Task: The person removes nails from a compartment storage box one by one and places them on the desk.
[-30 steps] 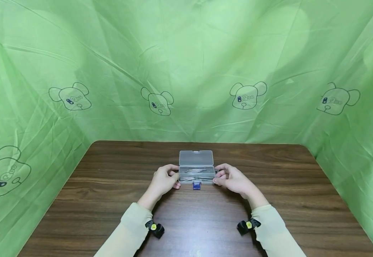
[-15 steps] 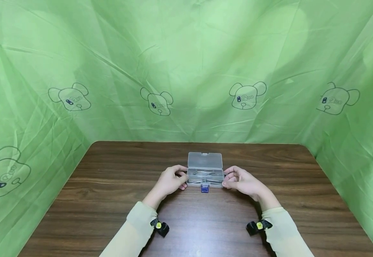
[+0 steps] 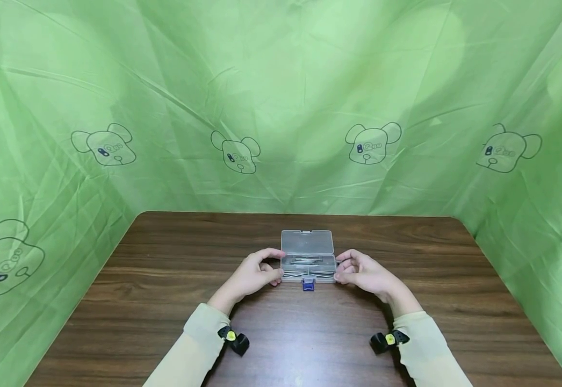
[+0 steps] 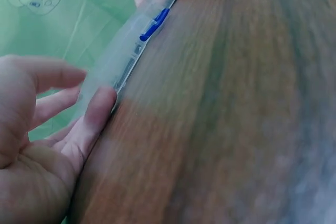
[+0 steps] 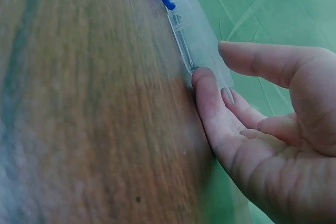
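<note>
A clear plastic compartment box (image 3: 286, 262) stands on the table with its lid (image 3: 307, 242) tipped back. Thin silvery metal pieces (image 3: 305, 261), long and nail-like, lie in its compartments. A blue latch (image 3: 308, 285) hangs at the front. My left hand (image 3: 251, 275) holds the left end, thumb at the front corner and index finger toward the rear. At the opposite end, my right hand (image 3: 367, 277) grips the box between thumb and fingers. Both wrist views show the box's front edge low against the wood; some fingers are partly hidden behind the ends.
The brown wooden table (image 3: 165, 301) extends around the box to both sides and toward me. Behind it hangs a green cloth (image 3: 290, 107) printed with bear heads, which also walls the left and right. Each sleeve carries a small black wrist camera (image 3: 382, 342).
Over the second, the box slid right and slightly toward me with both hands, then shifted a touch left. My left index finger has stretched out somewhat and the left forearm moved back left.
</note>
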`<state>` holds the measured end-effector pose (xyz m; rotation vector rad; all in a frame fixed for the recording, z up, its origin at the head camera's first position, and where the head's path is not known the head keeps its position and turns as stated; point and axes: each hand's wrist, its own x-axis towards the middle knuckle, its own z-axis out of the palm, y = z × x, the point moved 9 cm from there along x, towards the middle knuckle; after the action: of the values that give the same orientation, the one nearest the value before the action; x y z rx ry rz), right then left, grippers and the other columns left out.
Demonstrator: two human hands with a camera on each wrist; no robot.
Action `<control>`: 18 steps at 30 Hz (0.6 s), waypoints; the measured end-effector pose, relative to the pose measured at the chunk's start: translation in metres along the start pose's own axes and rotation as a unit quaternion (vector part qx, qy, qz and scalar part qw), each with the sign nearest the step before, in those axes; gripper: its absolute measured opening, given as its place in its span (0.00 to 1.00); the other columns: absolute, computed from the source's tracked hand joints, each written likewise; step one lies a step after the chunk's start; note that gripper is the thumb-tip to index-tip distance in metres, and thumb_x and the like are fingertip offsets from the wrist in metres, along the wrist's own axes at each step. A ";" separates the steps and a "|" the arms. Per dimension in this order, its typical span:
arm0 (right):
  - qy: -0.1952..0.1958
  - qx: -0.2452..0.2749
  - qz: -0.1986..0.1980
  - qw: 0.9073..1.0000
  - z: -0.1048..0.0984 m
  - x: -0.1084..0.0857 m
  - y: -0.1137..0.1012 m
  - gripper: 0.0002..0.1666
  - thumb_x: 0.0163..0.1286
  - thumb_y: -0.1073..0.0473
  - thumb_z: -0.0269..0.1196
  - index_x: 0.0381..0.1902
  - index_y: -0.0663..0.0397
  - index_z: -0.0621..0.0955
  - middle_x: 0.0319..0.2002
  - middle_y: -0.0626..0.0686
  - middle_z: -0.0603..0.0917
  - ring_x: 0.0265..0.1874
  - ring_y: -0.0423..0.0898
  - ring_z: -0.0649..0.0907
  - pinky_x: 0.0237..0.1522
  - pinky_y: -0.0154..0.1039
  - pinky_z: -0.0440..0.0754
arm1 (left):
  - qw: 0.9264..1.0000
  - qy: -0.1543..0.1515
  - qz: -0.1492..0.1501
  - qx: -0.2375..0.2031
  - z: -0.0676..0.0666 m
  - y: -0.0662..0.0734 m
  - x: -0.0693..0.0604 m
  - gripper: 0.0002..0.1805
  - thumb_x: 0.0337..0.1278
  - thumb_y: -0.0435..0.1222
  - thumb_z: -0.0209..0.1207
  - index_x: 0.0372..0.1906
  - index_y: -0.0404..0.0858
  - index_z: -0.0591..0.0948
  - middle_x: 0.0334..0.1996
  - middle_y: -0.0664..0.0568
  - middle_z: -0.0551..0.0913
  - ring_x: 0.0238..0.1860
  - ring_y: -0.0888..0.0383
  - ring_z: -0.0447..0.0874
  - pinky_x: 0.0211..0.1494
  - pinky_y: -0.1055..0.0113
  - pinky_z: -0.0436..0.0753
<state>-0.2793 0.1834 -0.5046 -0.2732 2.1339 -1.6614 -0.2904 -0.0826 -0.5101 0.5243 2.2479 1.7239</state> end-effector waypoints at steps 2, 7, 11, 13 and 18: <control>0.002 -0.004 -0.001 1.000 0.000 0.001 -0.001 0.34 0.72 0.68 0.71 0.69 0.75 0.69 0.49 0.61 0.83 0.43 0.48 0.86 0.45 0.38 0.87 | 1.000 -0.006 -0.001 0.018 -0.001 0.000 -0.001 0.31 0.64 0.32 0.75 0.71 0.37 0.81 0.31 0.44 0.91 0.32 0.54 0.91 0.37 0.66 0.87; 0.001 -0.020 0.003 1.000 0.000 0.001 -0.003 0.34 0.72 0.66 0.72 0.68 0.74 0.70 0.48 0.60 0.83 0.42 0.47 0.86 0.41 0.38 0.85 | 0.999 -0.005 -0.003 0.035 -0.002 -0.003 -0.001 0.37 0.57 0.32 0.80 0.71 0.39 0.79 0.45 0.47 0.89 0.34 0.57 0.90 0.38 0.67 0.87; -0.002 -0.027 0.004 1.000 0.000 0.001 -0.004 0.34 0.73 0.65 0.72 0.68 0.73 0.70 0.48 0.60 0.83 0.42 0.48 0.86 0.40 0.38 0.84 | 0.999 0.001 0.008 0.039 -0.002 -0.001 0.000 0.40 0.56 0.31 0.80 0.74 0.39 0.76 0.63 0.43 0.82 0.36 0.57 0.90 0.41 0.65 0.89; -0.002 -0.033 0.001 0.999 0.000 0.001 -0.005 0.34 0.73 0.65 0.72 0.68 0.74 0.70 0.49 0.61 0.83 0.42 0.49 0.86 0.39 0.38 0.84 | 0.999 0.001 0.009 0.043 -0.002 0.000 0.001 0.42 0.57 0.32 0.81 0.75 0.40 0.75 0.65 0.44 0.81 0.37 0.57 0.90 0.41 0.65 0.89; 0.003 -0.048 -0.003 0.999 0.000 -0.001 -0.005 0.34 0.70 0.65 0.75 0.65 0.73 0.72 0.49 0.62 0.83 0.43 0.49 0.85 0.40 0.38 0.84 | 0.999 0.001 -0.004 0.054 -0.001 -0.002 -0.001 0.38 0.58 0.39 0.82 0.72 0.39 0.78 0.51 0.46 0.86 0.34 0.57 0.89 0.38 0.66 0.88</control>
<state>-0.2788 0.1827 -0.4997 -0.3022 2.2221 -1.5677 -0.2905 -0.0847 -0.5121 0.5371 2.3510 1.6071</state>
